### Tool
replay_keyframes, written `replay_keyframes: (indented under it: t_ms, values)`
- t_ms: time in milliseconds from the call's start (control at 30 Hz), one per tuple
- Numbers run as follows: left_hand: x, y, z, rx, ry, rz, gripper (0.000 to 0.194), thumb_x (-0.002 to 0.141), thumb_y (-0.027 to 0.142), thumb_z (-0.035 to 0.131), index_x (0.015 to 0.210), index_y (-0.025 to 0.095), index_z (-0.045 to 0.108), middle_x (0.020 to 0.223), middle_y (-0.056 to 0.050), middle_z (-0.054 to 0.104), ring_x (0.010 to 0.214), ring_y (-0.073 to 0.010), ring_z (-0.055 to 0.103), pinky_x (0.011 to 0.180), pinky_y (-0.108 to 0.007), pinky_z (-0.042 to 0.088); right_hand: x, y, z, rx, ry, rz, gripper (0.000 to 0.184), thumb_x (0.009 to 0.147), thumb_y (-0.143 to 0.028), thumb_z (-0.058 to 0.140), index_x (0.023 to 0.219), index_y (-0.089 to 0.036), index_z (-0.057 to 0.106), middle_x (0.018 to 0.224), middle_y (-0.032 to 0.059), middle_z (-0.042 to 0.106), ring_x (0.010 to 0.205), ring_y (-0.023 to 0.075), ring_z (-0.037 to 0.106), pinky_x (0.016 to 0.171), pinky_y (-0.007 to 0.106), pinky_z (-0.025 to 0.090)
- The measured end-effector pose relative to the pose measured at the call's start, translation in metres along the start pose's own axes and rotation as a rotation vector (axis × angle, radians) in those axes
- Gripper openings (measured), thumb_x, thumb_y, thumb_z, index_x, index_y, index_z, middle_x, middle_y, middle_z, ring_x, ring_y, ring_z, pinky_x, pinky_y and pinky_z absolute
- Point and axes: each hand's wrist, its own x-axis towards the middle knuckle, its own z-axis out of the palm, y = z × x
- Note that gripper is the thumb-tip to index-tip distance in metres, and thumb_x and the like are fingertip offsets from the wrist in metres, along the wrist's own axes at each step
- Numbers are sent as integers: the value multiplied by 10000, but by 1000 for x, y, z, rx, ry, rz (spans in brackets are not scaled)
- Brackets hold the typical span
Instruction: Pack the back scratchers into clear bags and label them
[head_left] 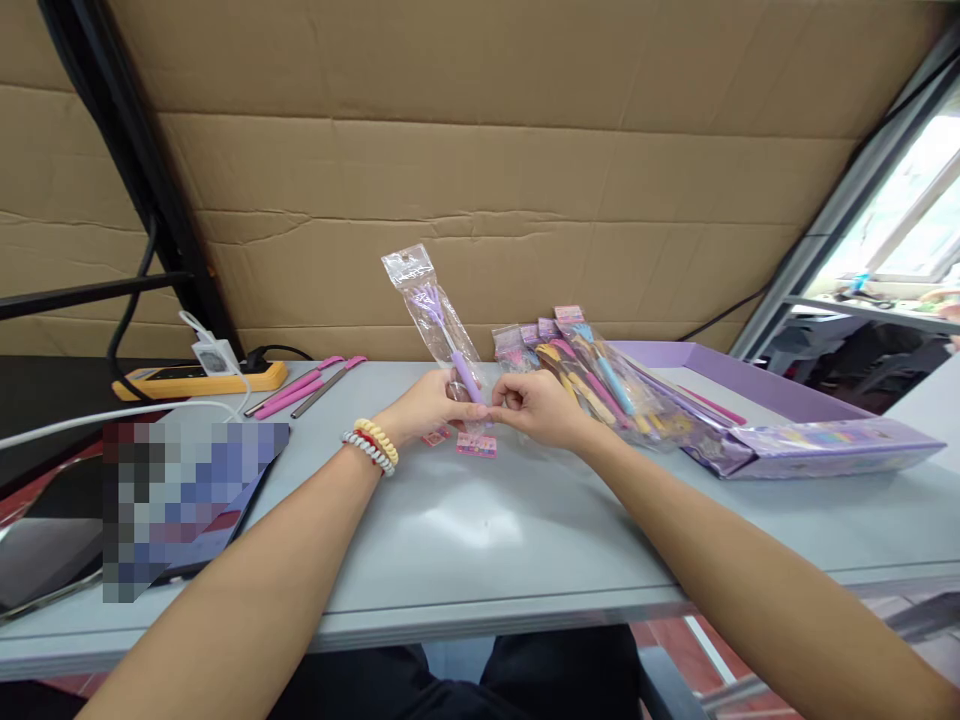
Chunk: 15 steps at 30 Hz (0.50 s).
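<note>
A purple back scratcher (466, 376) with a fanned, claw-like head lies inside a clear plastic bag (409, 268), tilted with its head up and to the left. My left hand (431, 405), wearing twisted bracelets (370, 446), is closed around the handle part of it, thumb on top. Pinched together at the bag's lower end are the fingers of my right hand (536, 405); what exactly sits between them is hidden. Just below my hands, small pink printed cards (477, 445) lie on the grey table (465, 540).
Several bagged back scratchers (592, 375) in mixed colours lie to the right, beside an open purple box (832, 445). Pink-handled rods (300, 390) rest at the back left, near a yellow power strip (247, 378) with a white charger. A cardboard wall (480, 180) rises behind the table.
</note>
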Motion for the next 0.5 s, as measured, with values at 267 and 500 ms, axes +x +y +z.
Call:
replay_keyframes:
  t_ms: [267, 500]
  values:
    - [-4, 6, 0, -73, 14, 45, 365, 671, 353, 746, 907, 149, 558, 731, -22, 648, 677, -148, 617, 565, -251, 480, 0, -5, -4, 44, 11, 139, 386, 669, -474, 691, 791, -190, 461, 617, -40, 492, 550, 97, 417, 508, 226, 302]
    - [2, 0, -1, -139, 2, 124, 347, 683, 335, 740, 926, 143, 582, 802, -34, 661, 711, -151, 633, 688, -313, 513, 0, -5, -3, 190, -223, 186, 462, 821, -589, 445, 612, -177, 469, 533, -30, 414, 510, 91, 354, 491, 240, 268]
